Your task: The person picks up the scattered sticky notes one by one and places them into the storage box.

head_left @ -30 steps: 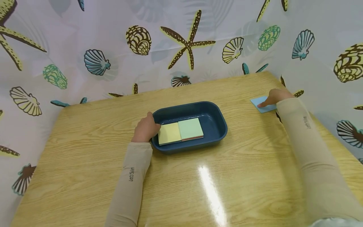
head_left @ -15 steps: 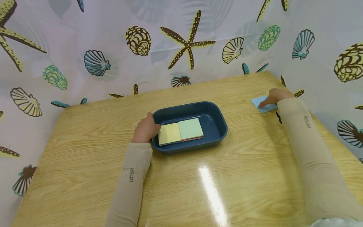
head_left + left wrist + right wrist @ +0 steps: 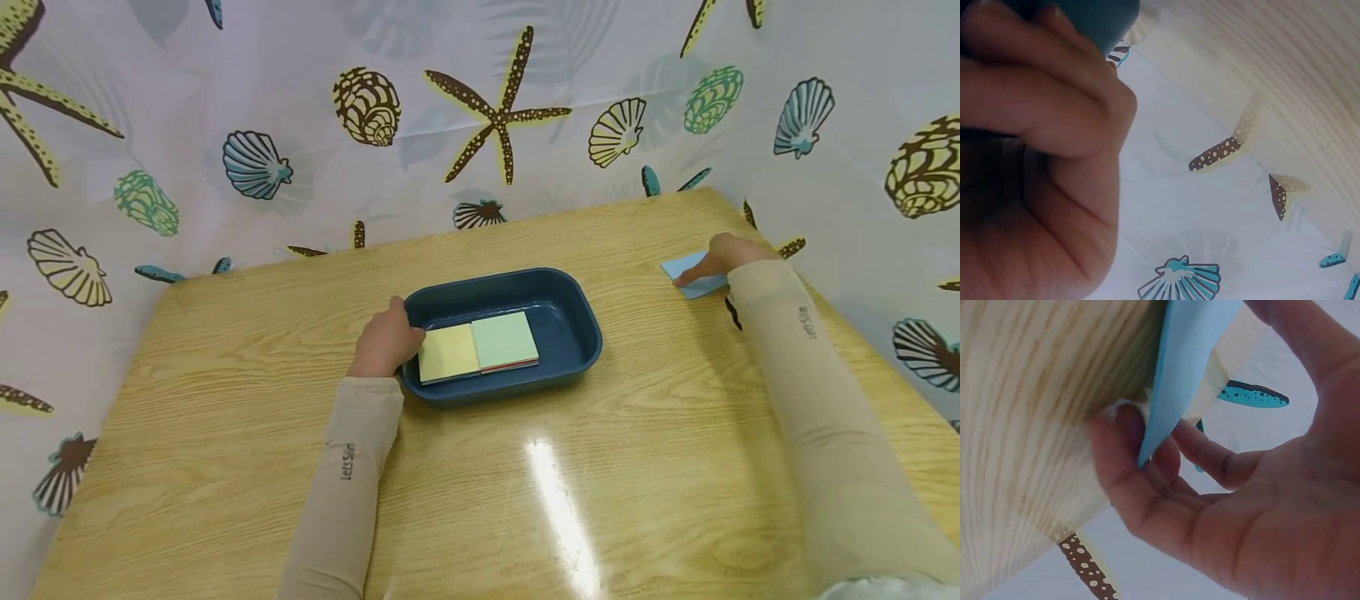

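Note:
A dark blue oblong tray [image 3: 577, 333] stands mid-table in the head view. My left hand [image 3: 386, 340] grips its left end, the thumb over the rim; the left wrist view shows the fingers [image 3: 1041, 100] curled against the tray. Inside lie two square stacks of note paper side by side, one yellow [image 3: 448, 353] and one pale green [image 3: 504, 340]. At the far right of the table my right hand [image 3: 726, 257] holds a light blue square of note paper [image 3: 684, 265]. The right wrist view shows its fingers [image 3: 1129, 487] curled around the edge of the blue paper [image 3: 1182, 362].
The wooden table [image 3: 225, 400] extends around the tray, with a bright strip of reflected light [image 3: 558, 508] in front. A white cloth [image 3: 300, 92] printed with shells and starfish hangs behind the table and along both sides.
My right thumb and hand have shifted slightly left on the blue note paper. The left hand, the tray and both stacks stay where they were.

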A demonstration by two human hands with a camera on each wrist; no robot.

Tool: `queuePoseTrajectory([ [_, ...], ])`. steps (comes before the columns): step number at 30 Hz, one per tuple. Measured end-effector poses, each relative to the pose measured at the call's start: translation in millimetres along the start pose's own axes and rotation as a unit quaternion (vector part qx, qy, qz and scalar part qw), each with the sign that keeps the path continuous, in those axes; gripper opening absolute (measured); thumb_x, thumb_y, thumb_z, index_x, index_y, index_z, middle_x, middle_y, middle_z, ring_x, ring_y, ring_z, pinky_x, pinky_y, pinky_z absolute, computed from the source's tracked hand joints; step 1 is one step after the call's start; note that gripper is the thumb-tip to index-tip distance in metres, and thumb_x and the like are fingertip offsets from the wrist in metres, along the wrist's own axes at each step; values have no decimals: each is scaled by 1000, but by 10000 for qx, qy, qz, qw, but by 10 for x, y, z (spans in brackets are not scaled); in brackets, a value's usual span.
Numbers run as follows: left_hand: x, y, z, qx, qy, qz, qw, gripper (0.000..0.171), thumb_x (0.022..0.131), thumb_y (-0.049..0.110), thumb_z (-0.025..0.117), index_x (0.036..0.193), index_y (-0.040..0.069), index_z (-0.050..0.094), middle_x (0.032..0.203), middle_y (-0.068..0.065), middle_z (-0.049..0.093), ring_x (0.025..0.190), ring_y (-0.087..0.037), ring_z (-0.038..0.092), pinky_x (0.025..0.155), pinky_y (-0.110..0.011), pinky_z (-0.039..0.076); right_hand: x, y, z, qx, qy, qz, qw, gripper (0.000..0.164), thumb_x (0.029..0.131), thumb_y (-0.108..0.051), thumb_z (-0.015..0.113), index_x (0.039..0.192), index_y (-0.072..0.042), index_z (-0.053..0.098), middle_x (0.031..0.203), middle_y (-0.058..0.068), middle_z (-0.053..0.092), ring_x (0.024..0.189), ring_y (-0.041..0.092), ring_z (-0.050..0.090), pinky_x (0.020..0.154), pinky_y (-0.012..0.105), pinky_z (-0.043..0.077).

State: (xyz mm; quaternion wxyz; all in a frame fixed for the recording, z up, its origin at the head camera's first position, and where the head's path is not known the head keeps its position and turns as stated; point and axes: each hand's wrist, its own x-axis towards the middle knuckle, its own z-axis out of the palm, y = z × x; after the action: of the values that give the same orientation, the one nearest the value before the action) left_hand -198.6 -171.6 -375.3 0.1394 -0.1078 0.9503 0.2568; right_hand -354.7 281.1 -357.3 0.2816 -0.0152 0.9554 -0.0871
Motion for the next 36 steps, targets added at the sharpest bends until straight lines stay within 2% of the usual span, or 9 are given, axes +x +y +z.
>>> queuePoseTrajectory([
  [4,0,2,-6,-13,-2,15,10000,68,96,20,50,150,-4,16,132,-30,50,103,-37,59,85,-47,49,-6,-12,13,-235,269,-215,9991,86,87,-45,64,125,28,37,127,46,37,111,54,40,94,58,39],
  [9,2,0,6,-41,-18,26,10000,67,97,19,50,150,-5,16,133,-30,49,104,-37,59,86,-47,49,-18,-52,15,-298,402,-435,9978,73,87,-38,64,115,27,46,123,47,40,119,65,24,98,65,32],
  [16,5,-2,9,-41,8,35,10000,66,96,19,50,149,-5,19,131,-30,51,98,-35,59,83,-45,50,-29,-79,27,-68,378,-296,9988,82,86,-41,66,124,26,39,128,49,30,117,60,28,91,63,38],
  [19,9,-1,6,-54,4,20,10000,66,96,19,50,149,-4,19,132,-29,51,98,-35,59,83,-45,50,-31,-88,28,-52,390,-304,9988,82,85,-42,67,125,25,39,128,48,34,115,58,34,90,60,40],
  [23,13,-3,2,-32,11,11,10000,67,96,19,50,150,-5,18,132,-30,51,100,-36,59,83,-45,50,3,-117,23,-67,486,-540,9973,59,85,-38,68,100,17,52,89,30,54,76,34,51,70,42,44],
  [27,12,-3,-3,-14,40,38,10000,67,96,19,50,150,-5,18,130,-30,52,98,-36,60,81,-45,50,-8,-220,-14,-54,588,-815,9949,45,86,-35,66,81,7,51,67,8,43,60,18,38,61,34,38],
  [30,10,-2,0,-8,58,57,10000,67,96,19,51,150,-5,18,128,-30,53,95,-35,60,78,-44,51,-63,-358,-46,42,778,-1062,9913,43,86,-33,66,71,2,45,62,4,37,57,16,33,58,34,36],
  [33,8,0,7,2,59,72,10000,67,96,19,51,149,-5,19,126,-30,55,92,-34,60,75,-43,51,-155,-541,-72,139,1043,-1430,9841,44,86,-34,66,84,9,56,71,21,52,63,28,49,66,41,45],
  [36,10,2,13,-3,42,73,10000,67,96,19,51,149,-5,19,126,-30,54,92,-34,60,75,-43,50,-285,-765,-97,251,1255,-1846,9744,66,87,-34,66,121,21,50,116,39,53,100,46,55,87,54,45],
])
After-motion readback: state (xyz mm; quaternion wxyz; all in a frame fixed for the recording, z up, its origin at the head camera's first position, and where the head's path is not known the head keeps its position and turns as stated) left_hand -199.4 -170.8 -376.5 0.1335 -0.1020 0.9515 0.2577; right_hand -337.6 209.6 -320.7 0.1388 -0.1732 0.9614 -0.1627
